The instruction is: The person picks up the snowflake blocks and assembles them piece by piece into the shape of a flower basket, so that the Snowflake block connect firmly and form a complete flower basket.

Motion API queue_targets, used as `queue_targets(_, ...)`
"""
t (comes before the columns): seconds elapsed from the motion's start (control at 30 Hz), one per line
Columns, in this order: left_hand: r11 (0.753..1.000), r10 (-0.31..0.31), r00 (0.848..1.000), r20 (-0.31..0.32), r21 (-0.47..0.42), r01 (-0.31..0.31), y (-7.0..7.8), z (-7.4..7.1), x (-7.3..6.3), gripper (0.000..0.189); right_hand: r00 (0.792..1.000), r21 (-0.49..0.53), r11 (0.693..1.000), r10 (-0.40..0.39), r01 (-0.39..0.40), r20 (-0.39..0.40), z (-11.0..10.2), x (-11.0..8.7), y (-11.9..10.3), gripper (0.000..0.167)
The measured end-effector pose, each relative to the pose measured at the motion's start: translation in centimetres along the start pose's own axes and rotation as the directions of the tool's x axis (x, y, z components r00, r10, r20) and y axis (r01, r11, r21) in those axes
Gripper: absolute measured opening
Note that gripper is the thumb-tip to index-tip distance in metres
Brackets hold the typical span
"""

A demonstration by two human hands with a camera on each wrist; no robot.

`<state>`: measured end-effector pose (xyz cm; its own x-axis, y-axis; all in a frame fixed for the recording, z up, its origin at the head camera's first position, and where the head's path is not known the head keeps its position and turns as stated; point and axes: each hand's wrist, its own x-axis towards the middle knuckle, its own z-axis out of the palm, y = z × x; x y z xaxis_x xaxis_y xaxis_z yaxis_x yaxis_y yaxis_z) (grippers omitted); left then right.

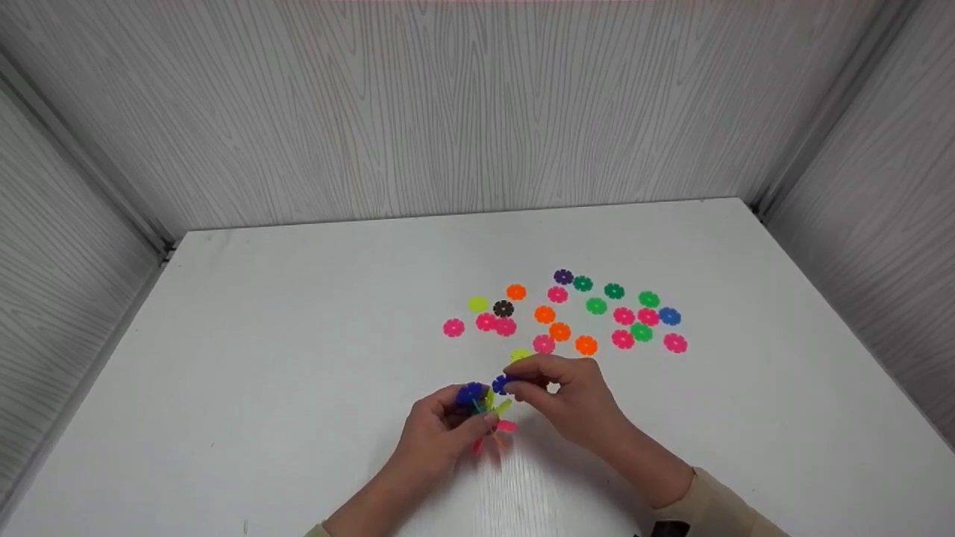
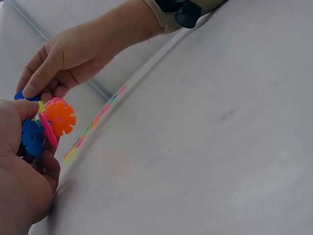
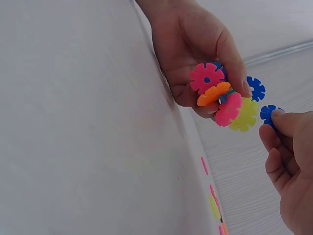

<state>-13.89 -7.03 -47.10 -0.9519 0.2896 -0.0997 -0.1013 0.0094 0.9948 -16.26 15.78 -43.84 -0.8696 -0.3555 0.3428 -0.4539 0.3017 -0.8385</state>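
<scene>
My left hand grips a cluster of notched plastic discs slotted together, held over the front of the table. In the right wrist view the cluster shows a pink disc, an orange disc, a yellow disc and a blue disc. My right hand pinches a single blue notched disc between thumb and fingertips. That disc is close beside the cluster, with a small gap to the cluster's yellow and blue discs. Part of the cluster is hidden behind my left fingers.
Beyond my hands, loose discs lie flat on the white table: several pink, orange and green ones, a black disc, a purple disc and a lighter blue disc. Wood-grain panels stand at the back and sides.
</scene>
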Motion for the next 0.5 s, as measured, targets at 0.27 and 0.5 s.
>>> queue_targets(0.27,0.999,-0.011,1.000,0.009,0.045,0.010,0.01,-0.05,0.04,0.036,1.000,-0.007,1.000,-0.027,0.027,0.013,0.19,-0.15,0.21,0.021)
queue_targets(0.5,0.992,0.010,1.000,0.010,0.122,-0.012,-0.14,0.01,0.01,0.035,0.999,-0.016,0.999,-0.034,0.034,0.008,0.23,-0.10,0.26,0.019)
